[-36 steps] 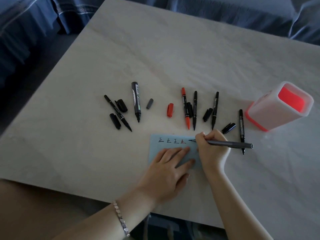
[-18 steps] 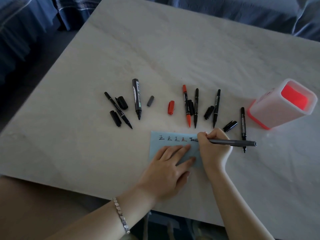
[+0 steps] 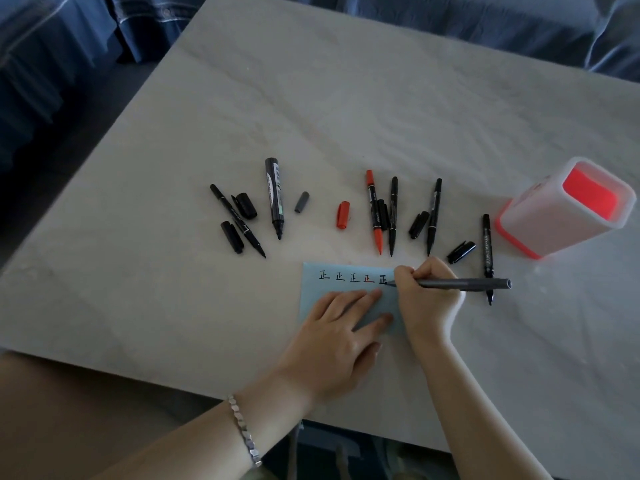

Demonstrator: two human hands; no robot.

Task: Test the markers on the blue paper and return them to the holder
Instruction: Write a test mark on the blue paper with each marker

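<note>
A pale stone table (image 3: 346,116) stands against blue fabric. The holder (image 3: 547,223), white with a red inside, lies tipped near the table's 3 o'clock edge, mouth toward 2 o'clock. No marker shows in it.

The paper (image 3: 311,296) lies near the 6 o'clock edge. The left hand (image 3: 341,341) presses it flat with fingers straight and spread. The right hand (image 3: 427,299), just at 3 o'clock of the left, pinches the grey marker (image 3: 464,283) near its nib, fingers curled round the barrel.

The marker's long axis runs almost 9 to 3. Its nib touches the paper at the fifth character in the row, and its tail points to 3 o'clock, crossing over a black marker (image 3: 487,244).

From the right hand the holder lies at about 2 o'clock, well apart, and this hand is the nearer. The grey cap (image 3: 301,202), likely this marker's, lies the other way, at about 11 o'clock of the left hand, so capping probably calls for a reach across the paper first.
</note>
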